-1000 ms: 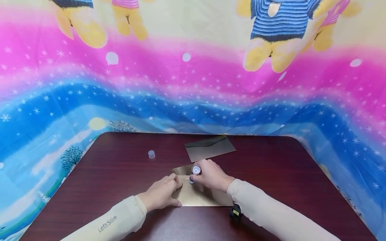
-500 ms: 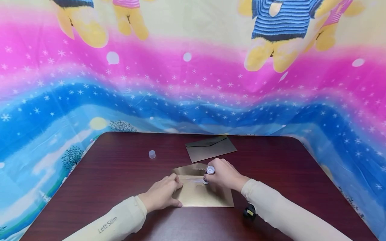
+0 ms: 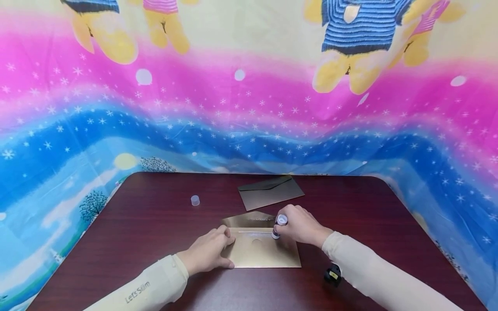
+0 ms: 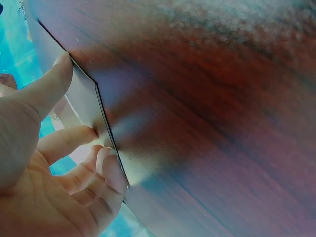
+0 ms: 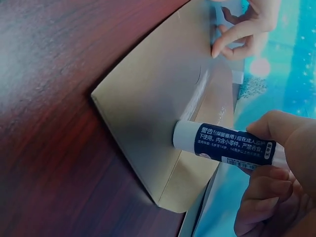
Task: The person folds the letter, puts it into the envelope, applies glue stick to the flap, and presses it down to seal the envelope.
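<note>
A gold envelope (image 3: 258, 257) lies on the table with its pointed flap (image 3: 249, 219) opened out toward the far side. My left hand (image 3: 208, 251) rests on its left end, thumb at the near edge and fingertips pressing higher up. My right hand (image 3: 301, 226) grips a glue stick (image 5: 232, 143) with a dark printed label and white ends. The stick's lower end meets the envelope near the right part of its top edge. A shiny whitish glue streak (image 5: 195, 103) runs along that edge behind it, and whitish marks show on the flap.
A second, darker envelope (image 3: 268, 198) lies farther back with its flap folded down. A small translucent cap (image 3: 195, 200) stands to the left on the dark red-brown table (image 3: 155, 224). A patterned curtain (image 3: 233, 108) hangs behind the table.
My right hand has slid the glue stick rightward along the envelope's top edge, leaving a longer streak. The left hand has stayed in place.
</note>
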### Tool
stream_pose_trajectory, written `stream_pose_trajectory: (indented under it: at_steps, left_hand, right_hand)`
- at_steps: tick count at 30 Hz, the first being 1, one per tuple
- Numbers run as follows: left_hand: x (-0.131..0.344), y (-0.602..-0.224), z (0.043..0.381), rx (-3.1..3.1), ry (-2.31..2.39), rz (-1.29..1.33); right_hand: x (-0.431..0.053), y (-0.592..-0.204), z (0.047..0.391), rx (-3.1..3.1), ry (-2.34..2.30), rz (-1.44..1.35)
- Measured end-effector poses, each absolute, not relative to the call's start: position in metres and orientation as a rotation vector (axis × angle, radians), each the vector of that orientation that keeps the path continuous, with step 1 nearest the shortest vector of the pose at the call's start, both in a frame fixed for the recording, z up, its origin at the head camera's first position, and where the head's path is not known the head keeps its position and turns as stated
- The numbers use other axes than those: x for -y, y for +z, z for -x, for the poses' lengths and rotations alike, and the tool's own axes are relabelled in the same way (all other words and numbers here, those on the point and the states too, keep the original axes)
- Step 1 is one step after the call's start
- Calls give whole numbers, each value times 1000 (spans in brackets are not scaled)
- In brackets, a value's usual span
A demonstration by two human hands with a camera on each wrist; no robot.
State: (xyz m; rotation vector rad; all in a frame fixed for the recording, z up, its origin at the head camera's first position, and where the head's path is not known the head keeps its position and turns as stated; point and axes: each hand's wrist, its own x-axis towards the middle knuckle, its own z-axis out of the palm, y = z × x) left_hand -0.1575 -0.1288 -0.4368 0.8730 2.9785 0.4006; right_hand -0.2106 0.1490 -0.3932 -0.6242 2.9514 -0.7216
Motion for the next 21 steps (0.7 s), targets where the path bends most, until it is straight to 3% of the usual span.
stream_pose_trajectory:
  at_steps: [21]
  left_hand:
    - [129,-435,158,-2986,367,-887]
  right_hand:
    - [-190,-392,213,-2679,-1411,359]
